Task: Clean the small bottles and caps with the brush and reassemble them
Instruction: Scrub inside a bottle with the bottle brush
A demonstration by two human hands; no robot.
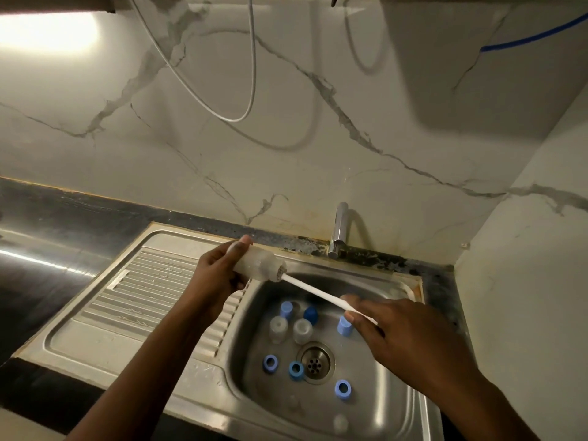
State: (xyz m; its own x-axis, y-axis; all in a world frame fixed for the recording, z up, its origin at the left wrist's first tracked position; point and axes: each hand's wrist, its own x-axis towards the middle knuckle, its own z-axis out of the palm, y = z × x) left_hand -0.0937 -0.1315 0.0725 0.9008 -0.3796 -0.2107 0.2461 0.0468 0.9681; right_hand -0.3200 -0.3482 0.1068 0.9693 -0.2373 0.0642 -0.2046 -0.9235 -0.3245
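Observation:
My left hand [219,275] grips a small clear bottle [257,264] lying on its side above the sink's left rim, mouth pointing right. A white brush [313,289] sticks into that mouth, bristles showing at the opening, and my right hand [401,335] holds its handle over the basin. In the steel sink [381,405] lie two clear bottles [291,329] near the drain and several blue caps, among them one upright [285,309], one dark blue [311,315], and ring-shaped ones [270,363] [342,389].
A chrome tap [339,229] stands at the back of the sink. The ribbed drainboard [140,294] stretches to the left, with dark countertop beyond it. A marble wall rises behind, a second wall closes the right side. White cables hang above.

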